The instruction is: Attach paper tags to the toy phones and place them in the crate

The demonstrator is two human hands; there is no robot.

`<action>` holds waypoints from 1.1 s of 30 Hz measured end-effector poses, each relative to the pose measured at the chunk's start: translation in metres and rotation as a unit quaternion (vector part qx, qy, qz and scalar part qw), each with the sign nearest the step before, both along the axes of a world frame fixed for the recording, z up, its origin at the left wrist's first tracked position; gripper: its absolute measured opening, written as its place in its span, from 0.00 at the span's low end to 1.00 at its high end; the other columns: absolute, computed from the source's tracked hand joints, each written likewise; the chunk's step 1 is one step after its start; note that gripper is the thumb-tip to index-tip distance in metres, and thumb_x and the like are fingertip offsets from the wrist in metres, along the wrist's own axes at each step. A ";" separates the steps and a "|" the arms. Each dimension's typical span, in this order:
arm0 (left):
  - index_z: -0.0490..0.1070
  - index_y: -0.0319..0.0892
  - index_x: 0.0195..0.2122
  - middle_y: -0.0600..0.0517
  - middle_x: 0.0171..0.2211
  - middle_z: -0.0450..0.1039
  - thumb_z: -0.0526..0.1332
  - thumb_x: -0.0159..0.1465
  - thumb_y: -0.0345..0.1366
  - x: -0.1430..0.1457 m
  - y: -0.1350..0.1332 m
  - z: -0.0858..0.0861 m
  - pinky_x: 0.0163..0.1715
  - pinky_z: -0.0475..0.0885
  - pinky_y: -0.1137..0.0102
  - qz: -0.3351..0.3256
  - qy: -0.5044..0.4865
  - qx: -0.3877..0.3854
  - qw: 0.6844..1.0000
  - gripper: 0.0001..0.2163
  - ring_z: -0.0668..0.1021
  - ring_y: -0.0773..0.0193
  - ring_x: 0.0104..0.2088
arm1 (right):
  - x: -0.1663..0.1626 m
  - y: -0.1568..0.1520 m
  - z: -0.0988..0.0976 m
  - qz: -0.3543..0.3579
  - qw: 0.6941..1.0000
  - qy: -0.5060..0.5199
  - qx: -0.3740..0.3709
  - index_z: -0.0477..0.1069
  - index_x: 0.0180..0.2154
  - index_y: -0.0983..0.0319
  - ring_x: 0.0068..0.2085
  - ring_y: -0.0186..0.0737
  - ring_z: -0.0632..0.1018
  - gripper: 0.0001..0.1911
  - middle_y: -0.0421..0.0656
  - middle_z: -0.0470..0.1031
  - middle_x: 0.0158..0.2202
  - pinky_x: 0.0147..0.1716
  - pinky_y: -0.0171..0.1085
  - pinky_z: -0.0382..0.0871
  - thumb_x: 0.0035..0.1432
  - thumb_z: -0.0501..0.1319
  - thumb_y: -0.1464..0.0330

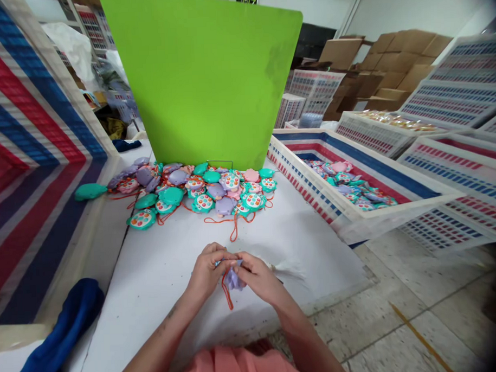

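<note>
My left hand (208, 269) and my right hand (257, 275) meet over the near part of the white table (161, 265). Both are closed on one small purple toy (234, 280) held between them. An orange cord (226, 295) hangs down from that toy. A heap of teal, purple and pink toys (199, 193) with orange cords lies farther back on the table, at the foot of a green board (203, 73).
A striped crate (347, 220) at the right holds more of the toys. Other striped crates stand at the left (31, 161) and far right (456, 92). Cardboard boxes (393, 56) are stacked behind. A blue cloth (61, 333) lies at the near left.
</note>
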State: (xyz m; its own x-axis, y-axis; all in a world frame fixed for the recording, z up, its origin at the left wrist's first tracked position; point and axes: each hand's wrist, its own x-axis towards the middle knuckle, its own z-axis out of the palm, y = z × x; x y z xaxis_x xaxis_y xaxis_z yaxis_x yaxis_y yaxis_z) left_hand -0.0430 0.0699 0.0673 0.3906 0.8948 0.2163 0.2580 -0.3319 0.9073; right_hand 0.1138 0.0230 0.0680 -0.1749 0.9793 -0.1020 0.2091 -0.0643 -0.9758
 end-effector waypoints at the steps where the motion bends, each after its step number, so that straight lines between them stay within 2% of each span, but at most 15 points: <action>1: 0.79 0.46 0.31 0.51 0.29 0.69 0.62 0.57 0.36 0.000 0.001 0.001 0.35 0.67 0.69 -0.004 0.011 0.023 1.000 0.05 0.72 0.63 0.34 | -0.002 0.001 -0.003 0.000 0.999 0.037 -0.014 0.67 0.35 0.62 0.22 0.30 0.67 0.08 0.35 0.65 0.22 0.22 0.29 0.60 0.57 0.56 0.64; 4: 0.78 0.47 0.36 0.50 0.32 0.68 0.62 0.58 0.36 -0.001 0.002 0.004 0.38 0.67 0.68 -0.006 0.034 0.046 0.998 0.07 0.71 0.61 0.37 | -0.005 0.004 -0.010 -0.029 0.993 0.094 -0.067 0.66 0.29 0.63 0.18 0.27 0.64 0.12 0.35 0.66 0.19 0.18 0.28 0.57 0.55 0.58 0.60; 7: 0.74 0.46 0.43 0.49 0.35 0.69 0.61 0.59 0.35 -0.006 0.000 0.012 0.40 0.67 0.67 -0.009 0.051 0.057 0.997 0.11 0.71 0.61 0.39 | -0.004 0.006 -0.013 -0.050 0.982 0.142 -0.115 0.68 0.31 0.63 0.17 0.28 0.67 0.14 0.38 0.72 0.21 0.16 0.28 0.56 0.53 0.59 0.57; 11: 0.76 0.47 0.36 0.50 0.32 0.70 0.54 0.64 0.34 -0.013 -0.008 0.026 0.38 0.65 0.69 -0.146 0.120 0.116 0.975 0.10 0.70 0.63 0.37 | -0.002 0.008 -0.014 -0.071 0.973 0.170 -0.139 0.71 0.31 0.65 0.20 0.31 0.72 0.14 0.40 0.74 0.21 0.19 0.29 0.61 0.49 0.62 0.59; 13: 0.76 0.48 0.37 0.50 0.32 0.71 0.53 0.65 0.32 -0.013 -0.013 0.031 0.38 0.64 0.69 -0.184 0.162 0.155 0.957 0.11 0.69 0.63 0.37 | -0.003 0.010 -0.014 -0.079 0.971 0.172 -0.146 0.73 0.30 0.65 0.20 0.31 0.71 0.14 0.39 0.73 0.20 0.20 0.30 0.61 0.48 0.62 0.59; 17: 0.75 0.50 0.41 0.51 0.33 0.72 0.56 0.64 0.32 -0.007 -0.021 0.030 0.38 0.62 0.68 -0.178 0.203 0.210 0.940 0.10 0.68 0.62 0.37 | -0.005 0.011 -0.016 -0.093 0.971 0.179 -0.130 0.74 0.29 0.64 0.23 0.31 0.71 0.09 0.39 0.74 0.24 0.22 0.30 0.62 0.47 0.63 0.64; 20: 0.75 0.49 0.39 0.51 0.35 0.73 0.56 0.63 0.31 -0.002 -0.025 0.027 0.39 0.62 0.67 -0.175 0.199 0.223 0.938 0.09 0.69 0.62 0.38 | -0.005 0.011 -0.017 -0.100 0.976 0.161 -0.110 0.75 0.28 0.64 0.26 0.32 0.72 0.07 0.40 0.76 0.27 0.26 0.31 0.63 0.46 0.62 0.67; 23: 0.76 0.46 0.34 0.51 0.37 0.74 0.57 0.62 0.31 0.000 -0.025 0.025 0.40 0.63 0.68 -0.171 0.124 0.165 0.963 0.08 0.71 0.62 0.39 | -0.004 0.009 -0.013 -0.090 0.985 0.124 -0.082 0.75 0.30 0.63 0.28 0.35 0.73 0.08 0.40 0.76 0.28 0.28 0.33 0.65 0.48 0.62 0.66; 26: 0.75 0.42 0.31 0.51 0.32 0.75 0.59 0.61 0.33 -0.002 -0.021 0.023 0.36 0.66 0.71 -0.119 -0.007 0.014 0.993 0.06 0.73 0.64 0.35 | -0.002 0.005 -0.006 -0.101 0.995 0.005 0.013 0.76 0.31 0.61 0.33 0.39 0.74 0.08 0.42 0.75 0.30 0.34 0.36 0.67 0.51 0.61 0.65; 29: 0.74 0.39 0.30 0.54 0.24 0.72 0.62 0.57 0.37 -0.003 -0.017 0.019 0.28 0.66 0.74 -0.038 -0.104 -0.144 0.983 0.06 0.72 0.68 0.26 | -0.002 0.001 0.001 -0.148 0.971 -0.114 0.147 0.77 0.30 0.59 0.44 0.43 0.72 0.06 0.45 0.74 0.41 0.46 0.40 0.64 0.53 0.60 0.68; 31: 0.74 0.38 0.30 0.54 0.23 0.72 0.64 0.54 0.39 -0.004 -0.015 0.015 0.26 0.67 0.75 -0.008 -0.148 -0.198 0.969 0.08 0.72 0.69 0.25 | -0.003 -0.001 0.003 -0.146 0.961 -0.120 0.201 0.76 0.32 0.58 0.50 0.44 0.69 0.06 0.45 0.73 0.44 0.50 0.42 0.61 0.55 0.59 0.69; 33: 0.74 0.38 0.31 0.53 0.25 0.74 0.66 0.52 0.40 -0.004 -0.015 0.011 0.28 0.69 0.74 0.010 -0.180 -0.222 0.958 0.10 0.73 0.68 0.26 | -0.004 -0.001 0.005 -0.134 0.964 -0.093 0.210 0.75 0.33 0.58 0.49 0.43 0.71 0.07 0.44 0.75 0.41 0.49 0.42 0.62 0.56 0.58 0.69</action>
